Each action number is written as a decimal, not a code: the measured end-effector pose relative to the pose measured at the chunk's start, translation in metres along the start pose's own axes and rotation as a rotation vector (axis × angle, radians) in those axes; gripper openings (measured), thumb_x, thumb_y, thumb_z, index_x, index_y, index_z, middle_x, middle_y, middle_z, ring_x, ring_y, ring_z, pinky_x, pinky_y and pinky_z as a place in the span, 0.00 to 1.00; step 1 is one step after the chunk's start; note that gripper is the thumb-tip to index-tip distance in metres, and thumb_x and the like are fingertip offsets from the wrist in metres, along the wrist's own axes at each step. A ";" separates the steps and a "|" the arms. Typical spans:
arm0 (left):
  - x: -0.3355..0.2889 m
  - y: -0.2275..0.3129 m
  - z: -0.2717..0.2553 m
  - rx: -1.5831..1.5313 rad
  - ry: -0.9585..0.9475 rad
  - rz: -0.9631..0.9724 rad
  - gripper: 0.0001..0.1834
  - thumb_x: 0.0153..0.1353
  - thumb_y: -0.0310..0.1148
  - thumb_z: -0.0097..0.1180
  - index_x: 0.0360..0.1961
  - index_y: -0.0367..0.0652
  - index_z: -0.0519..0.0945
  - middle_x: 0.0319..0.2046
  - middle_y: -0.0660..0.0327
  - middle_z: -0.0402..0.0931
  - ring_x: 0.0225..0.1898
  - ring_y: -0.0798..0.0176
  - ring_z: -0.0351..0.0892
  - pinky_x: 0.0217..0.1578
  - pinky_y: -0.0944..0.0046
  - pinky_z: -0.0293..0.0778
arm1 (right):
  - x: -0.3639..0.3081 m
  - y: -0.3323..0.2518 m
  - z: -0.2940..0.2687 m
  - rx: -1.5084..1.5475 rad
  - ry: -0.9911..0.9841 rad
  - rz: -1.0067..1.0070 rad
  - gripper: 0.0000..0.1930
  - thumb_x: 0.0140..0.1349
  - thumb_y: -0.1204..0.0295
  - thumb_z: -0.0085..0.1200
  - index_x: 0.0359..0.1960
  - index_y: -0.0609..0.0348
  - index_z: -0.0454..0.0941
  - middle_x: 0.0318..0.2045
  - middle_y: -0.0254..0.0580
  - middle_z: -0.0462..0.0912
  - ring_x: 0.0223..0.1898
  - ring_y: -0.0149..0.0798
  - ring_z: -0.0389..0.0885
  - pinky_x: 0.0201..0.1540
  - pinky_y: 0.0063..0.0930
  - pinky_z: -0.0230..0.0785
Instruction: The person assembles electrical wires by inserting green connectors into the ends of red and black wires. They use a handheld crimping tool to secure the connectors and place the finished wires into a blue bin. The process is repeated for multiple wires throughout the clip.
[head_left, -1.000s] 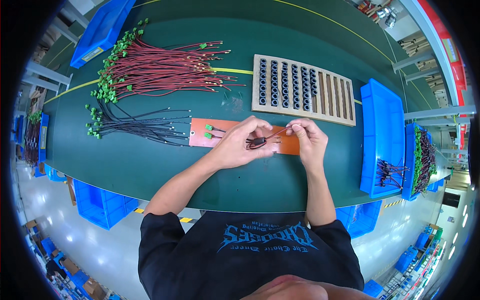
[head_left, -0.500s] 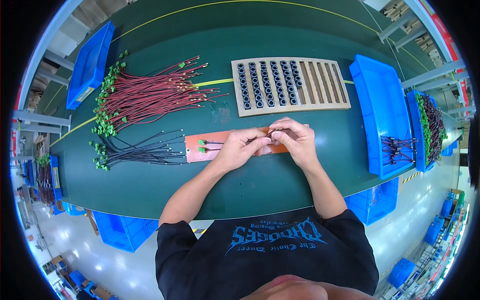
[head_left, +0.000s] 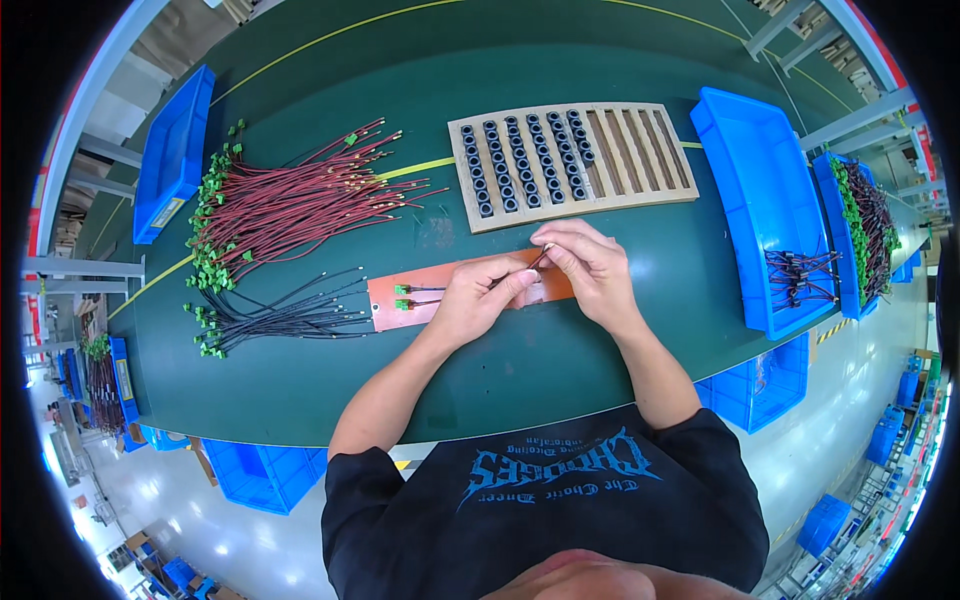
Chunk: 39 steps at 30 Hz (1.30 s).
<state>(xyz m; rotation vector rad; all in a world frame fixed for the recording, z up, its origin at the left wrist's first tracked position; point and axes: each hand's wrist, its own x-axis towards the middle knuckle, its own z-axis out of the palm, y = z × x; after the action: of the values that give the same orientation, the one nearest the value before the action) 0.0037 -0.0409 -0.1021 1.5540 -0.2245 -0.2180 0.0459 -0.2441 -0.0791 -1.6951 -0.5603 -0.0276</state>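
Note:
Two wires with green connectors (head_left: 402, 297) at their left ends lie along an orange board (head_left: 386, 314) and run under my left hand (head_left: 478, 300). My left hand pinches the wires over the board. Just to the right, the fingers of my right hand (head_left: 593, 275) are closed on the dark wire ends (head_left: 542, 257), which tilt upward between the two hands. My fingers partly hide the exact tips.
Left of the board lie black wires (head_left: 275, 322) and a large pile of red wires (head_left: 300, 195), with green connectors. Beyond stands a wooden tray (head_left: 560, 209) holding black rings. Blue bins (head_left: 720, 200) stand at the right, another blue bin (head_left: 172, 150) at far left.
My right hand's fingers have lifted slightly, and the wire ends between the hands now point more upward. My left hand keeps its pinch. The whole view has shifted a little.

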 end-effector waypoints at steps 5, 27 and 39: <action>-0.001 -0.001 -0.001 -0.034 0.007 -0.020 0.12 0.74 0.33 0.58 0.41 0.33 0.85 0.28 0.64 0.81 0.29 0.74 0.76 0.30 0.70 0.73 | 0.000 -0.004 0.004 0.347 0.091 0.334 0.09 0.73 0.74 0.56 0.49 0.65 0.85 0.44 0.41 0.89 0.38 0.30 0.86 0.43 0.28 0.82; -0.003 0.001 -0.008 -0.088 -0.076 -0.050 0.18 0.78 0.40 0.52 0.45 0.34 0.84 0.28 0.63 0.79 0.31 0.72 0.77 0.33 0.70 0.73 | -0.003 -0.002 0.000 0.083 -0.084 0.170 0.13 0.75 0.70 0.55 0.51 0.65 0.86 0.37 0.40 0.86 0.41 0.31 0.83 0.46 0.24 0.76; -0.003 0.006 -0.004 -0.092 -0.058 -0.023 0.17 0.78 0.38 0.50 0.42 0.34 0.83 0.29 0.63 0.79 0.31 0.71 0.77 0.33 0.68 0.74 | -0.007 0.004 0.003 0.196 -0.073 0.285 0.11 0.73 0.73 0.58 0.51 0.65 0.86 0.33 0.36 0.87 0.36 0.26 0.83 0.44 0.21 0.78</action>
<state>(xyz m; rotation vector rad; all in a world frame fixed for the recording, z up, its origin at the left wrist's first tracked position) 0.0017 -0.0360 -0.0961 1.4610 -0.2389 -0.2878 0.0401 -0.2439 -0.0856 -1.5743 -0.3581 0.2869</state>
